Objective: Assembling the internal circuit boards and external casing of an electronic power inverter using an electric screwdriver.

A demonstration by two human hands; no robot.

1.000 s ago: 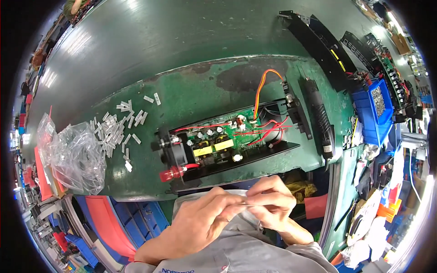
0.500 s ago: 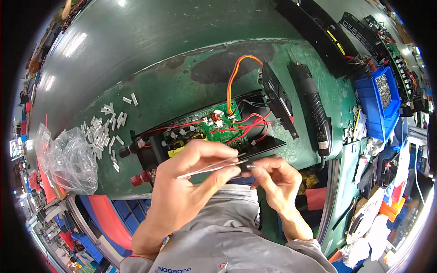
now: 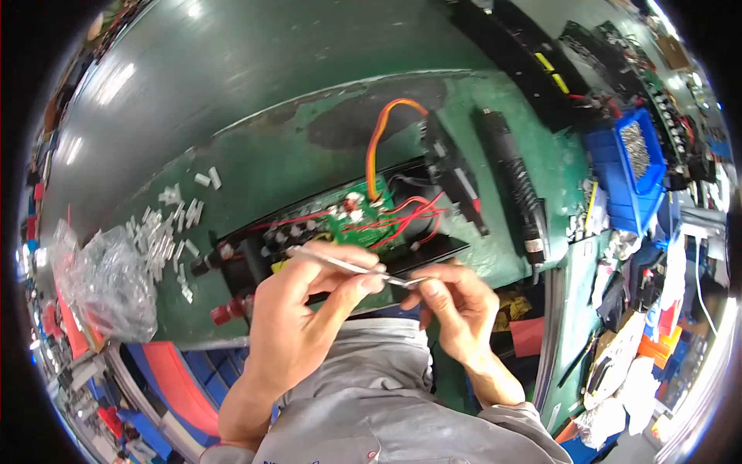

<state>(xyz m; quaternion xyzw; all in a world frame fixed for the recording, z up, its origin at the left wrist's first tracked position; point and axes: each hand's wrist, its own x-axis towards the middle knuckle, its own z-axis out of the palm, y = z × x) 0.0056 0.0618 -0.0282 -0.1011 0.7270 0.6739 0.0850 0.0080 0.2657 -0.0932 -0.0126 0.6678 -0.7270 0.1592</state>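
Green workbench (image 3: 255,182), scuffed, dark-stained beyond my hands, running across the whole view. Items, left to right:

Clear plastic bag (image 3: 108,290), crumpled, well to the left of my left hand.
Translucent plastic pieces (image 3: 161,238), many, scattered left of and beyond that hand.
Red terminal (image 3: 230,311), on the chassis end, just left of my left hand.
My left hand (image 3: 297,325), fingers narrowed in a pinch around slim metal tweezers (image 3: 338,263).
Green circuit board (image 3: 359,220) with red wires, in its black chassis, just beyond my left fingertips and partly hidden.
Small piece (image 3: 415,283), between my hands at the tweezer tips, too blurred to identify.
My right hand (image 3: 460,309), thumb and finger pinched on that piece.
Black end panel (image 3: 457,174), beyond my right hand.
Black power screwdriver (image 3: 512,178), beyond and right of it.
Blue bin (image 3: 610,189), farther right, holding small metal parts.

Change: half a second ago the prongs showed apart; now they read nearly as one line. I judge the small piece is being gripped or adjusted.
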